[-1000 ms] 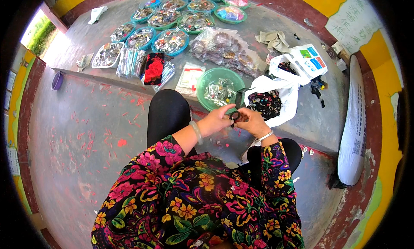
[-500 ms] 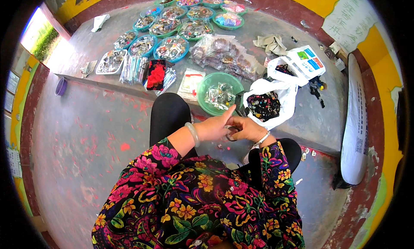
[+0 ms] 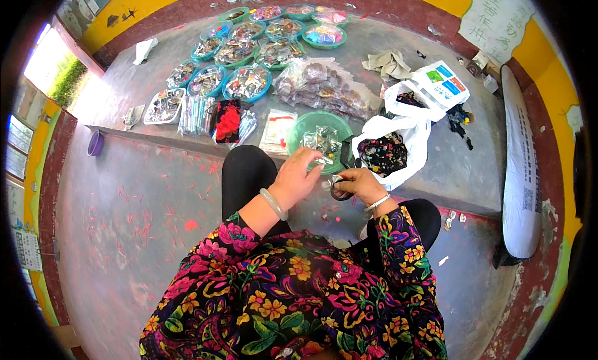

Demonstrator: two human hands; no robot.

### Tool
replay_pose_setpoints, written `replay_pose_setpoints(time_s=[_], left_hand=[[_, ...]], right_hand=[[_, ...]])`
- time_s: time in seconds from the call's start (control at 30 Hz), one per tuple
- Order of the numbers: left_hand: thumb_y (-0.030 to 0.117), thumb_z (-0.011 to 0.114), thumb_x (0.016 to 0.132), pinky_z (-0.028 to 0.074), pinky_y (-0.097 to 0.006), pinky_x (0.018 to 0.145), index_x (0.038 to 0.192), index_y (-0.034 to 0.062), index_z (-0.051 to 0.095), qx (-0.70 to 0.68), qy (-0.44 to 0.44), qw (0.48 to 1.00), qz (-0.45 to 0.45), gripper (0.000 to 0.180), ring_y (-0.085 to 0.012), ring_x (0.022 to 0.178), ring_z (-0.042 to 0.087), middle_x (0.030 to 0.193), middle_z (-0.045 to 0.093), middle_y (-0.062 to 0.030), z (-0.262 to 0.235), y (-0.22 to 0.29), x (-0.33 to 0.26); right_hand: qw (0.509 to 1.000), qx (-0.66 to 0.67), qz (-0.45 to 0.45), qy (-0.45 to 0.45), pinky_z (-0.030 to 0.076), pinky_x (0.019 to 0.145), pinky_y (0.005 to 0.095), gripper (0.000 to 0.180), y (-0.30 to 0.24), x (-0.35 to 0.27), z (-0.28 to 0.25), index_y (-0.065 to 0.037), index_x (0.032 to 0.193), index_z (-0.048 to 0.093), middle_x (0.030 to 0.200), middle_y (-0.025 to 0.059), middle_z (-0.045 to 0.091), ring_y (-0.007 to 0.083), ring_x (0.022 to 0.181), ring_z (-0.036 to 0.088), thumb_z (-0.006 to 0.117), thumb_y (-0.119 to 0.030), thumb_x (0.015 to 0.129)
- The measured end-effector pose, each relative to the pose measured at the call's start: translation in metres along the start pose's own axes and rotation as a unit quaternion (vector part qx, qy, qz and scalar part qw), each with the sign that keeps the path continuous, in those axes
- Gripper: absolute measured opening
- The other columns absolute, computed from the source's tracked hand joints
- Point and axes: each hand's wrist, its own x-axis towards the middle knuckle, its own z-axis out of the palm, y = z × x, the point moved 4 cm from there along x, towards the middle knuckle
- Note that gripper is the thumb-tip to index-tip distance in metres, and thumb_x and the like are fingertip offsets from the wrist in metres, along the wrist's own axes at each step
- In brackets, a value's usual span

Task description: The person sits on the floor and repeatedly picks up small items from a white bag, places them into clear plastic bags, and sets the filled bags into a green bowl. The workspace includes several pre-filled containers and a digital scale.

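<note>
My left hand is over the near rim of a green plastic bowl, thumb and fingers closed on a small shiny clear piece. Small clear packets lie in the bowl. Just right of it, my right hand pinches a black loop, with a bit of clear plastic at the fingertips. I cannot tell whether that plastic is joined to the loop. A white plastic bag stands open beyond my right hand, full of dark beaded-looking items.
On the raised ledge are several bowls of packaged small goods, a pile of clear bags and a red-and-black pouch. A second white bag lies at right. A long wrapped roll leans by the wall; a purple bowl sits far left.
My hands, close together before, have come apart. The left has moved up and left to the bowl's rim; the right stays low, and the black loop now shows more clearly.
</note>
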Motion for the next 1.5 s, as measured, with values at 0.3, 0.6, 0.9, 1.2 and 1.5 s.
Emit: replay_pose_setpoints(time_s=[0.3, 0.6, 0.9, 1.2, 1.5], left_hand=[[0.013, 0.060, 0.077, 0.047, -0.032, 0.065, 0.084, 0.0010, 0.056, -0.053, -0.094, 0.986, -0.127, 0.015, -0.0242, 0.074, 0.059, 0.080, 0.059, -0.0121, 0.028, -0.003, -0.023], [0.013, 0.057, 0.079, 0.048, -0.032, 0.058, 0.083, 0.0009, 0.060, -0.140, -0.156, 0.950, -0.233, 0.013, -0.0225, 0.062, 0.061, 0.070, 0.061, -0.0119, 0.042, -0.028, -0.030], [0.020, 0.057, 0.076, 0.046, -0.041, 0.065, 0.079, 0.0010, 0.061, 0.015, -0.168, 0.972, -0.163, 0.020, -0.0348, 0.072, 0.058, 0.075, 0.060, -0.0181, 0.049, -0.025, -0.026], [0.017, 0.050, 0.077, 0.045, -0.043, 0.069, 0.074, -0.0028, 0.056, 0.053, -0.177, 0.975, -0.125, 0.021, -0.0376, 0.075, 0.057, 0.077, 0.057, -0.0236, 0.056, -0.021, -0.025], [0.016, 0.048, 0.079, 0.045, -0.043, 0.070, 0.077, -0.0037, 0.053, 0.050, -0.149, 0.982, -0.108, 0.021, -0.0373, 0.077, 0.057, 0.078, 0.057, -0.0236, 0.057, -0.020, -0.026]], right_hand=[[0.998, 0.008, -0.004, 0.058, 0.047, 0.057, 0.0214, 0.016, 0.001, 0.004, 0.012, 0.005, 0.086, 0.064, 0.070, 0.0068, 0.064, 0.0092, 0.062, 0.059, 0.061, -0.007, 0.074], [0.985, -0.159, -0.038, 0.054, 0.047, 0.057, 0.0292, 0.018, 0.005, 0.008, 0.013, -0.003, 0.082, 0.065, 0.067, 0.0123, 0.063, 0.0207, 0.058, 0.061, 0.059, -0.016, 0.072], [0.935, -0.339, -0.085, 0.060, 0.044, 0.063, 0.0467, 0.019, 0.004, 0.009, 0.025, -0.008, 0.080, 0.063, 0.071, 0.0189, 0.059, 0.0378, 0.069, 0.056, 0.049, -0.021, 0.076], [0.917, -0.390, -0.068, 0.051, 0.044, 0.064, 0.0482, 0.026, 0.006, 0.010, 0.032, -0.003, 0.073, 0.061, 0.069, 0.0223, 0.058, 0.0399, 0.068, 0.056, 0.043, -0.021, 0.079], [0.944, -0.319, -0.056, 0.066, 0.044, 0.064, 0.0482, 0.025, 0.021, 0.017, 0.027, -0.004, 0.071, 0.061, 0.069, 0.0236, 0.057, 0.0407, 0.068, 0.055, 0.044, -0.021, 0.078]])
